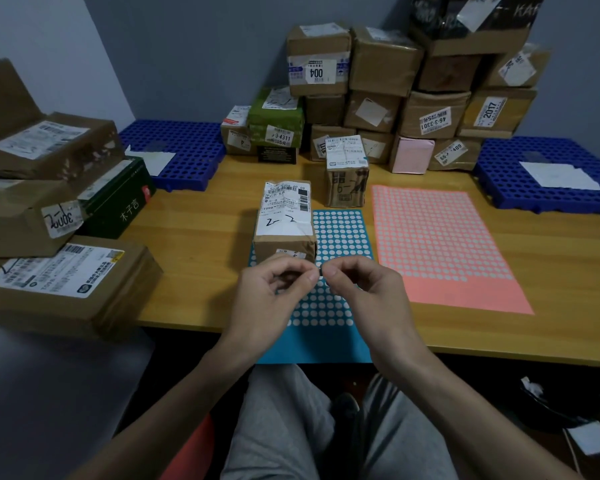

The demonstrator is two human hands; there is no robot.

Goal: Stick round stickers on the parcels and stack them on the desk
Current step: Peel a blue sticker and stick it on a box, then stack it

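Note:
A small brown parcel (284,220) with a white shipping label stands on the left part of a blue sticker sheet (340,237) near the desk's front edge. Just in front of it, my left hand (274,289) and my right hand (361,289) meet fingertip to fingertip, pinching a tiny dark round sticker (321,271) between them. A second small parcel (347,171) stands upright behind. A pink sticker sheet (440,244) lies to the right, most of its dots peeled off.
A tall stack of parcels (395,98) fills the back of the wooden desk (194,244). Larger boxes (49,216) pile up at the left. Blue perforated trays (177,150) sit at the back left, and another blue tray (551,174) at the right.

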